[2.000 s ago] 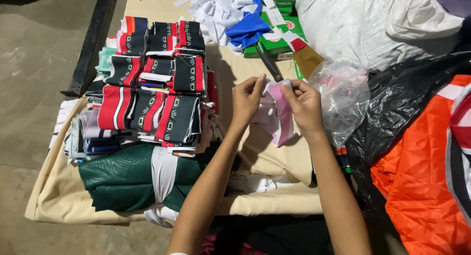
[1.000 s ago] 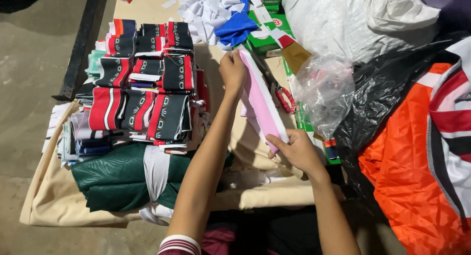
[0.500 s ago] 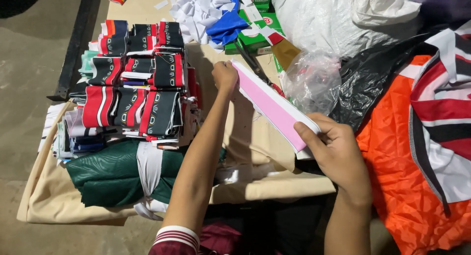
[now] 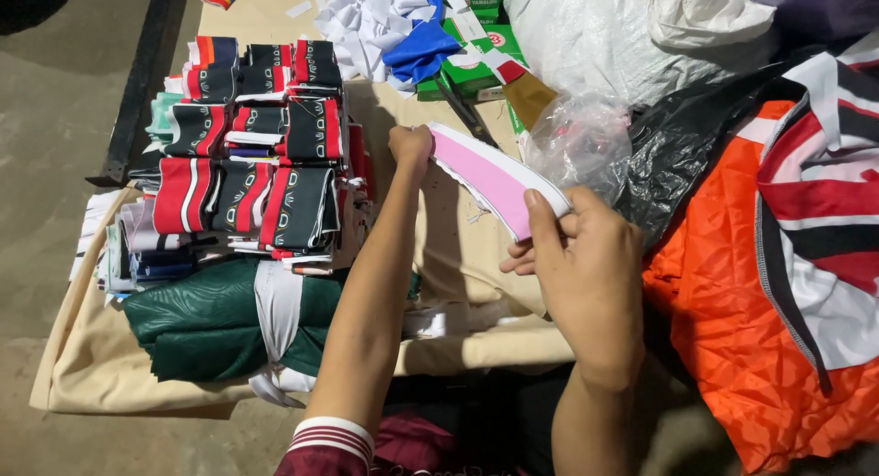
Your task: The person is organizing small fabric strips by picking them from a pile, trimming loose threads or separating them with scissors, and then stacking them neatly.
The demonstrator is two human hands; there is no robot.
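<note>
So from the head cam, you've got a pink and white fabric strip (image 4: pixel 494 176) stretched out between both hands, running on a slant from about 10 o'clock down to 4 o'clock, up off the table. Your left hand (image 4: pixel 411 146) is closed tight on the far end of it, fist-like, forearm reaching straight up the middle of the shot. Your right hand (image 4: pixel 586 265) pinches the near end, thumb on top and the other fingers curled underneath, so both grips are clamped on the strip, nothing loose. Under it all is the table with a beige cloth (image 4: pixel 137 366) draped over it. At 9 o'clock from your left hand sit the stacks of folded red, black and white collar pieces (image 4: pixel 252 156), packed in rows. At 7 o'clock from those there's a dark green bundle (image 4: pixel 201 320) tied round with a white band. Up at 12 o'clock you've got a heap of white and blue scraps (image 4: pixel 389 27), with green boxes (image 4: pixel 472 50) just beside it. A clear plastic bag (image 4: pixel 577 142) sits right behind the strip at about 1 o'clock from your right hand. Off at 3 o'clock is the orange fabric (image 4: pixel 732 320), with a red, white and black striped garment (image 4: pixel 824 210) lying on top of it.
</note>
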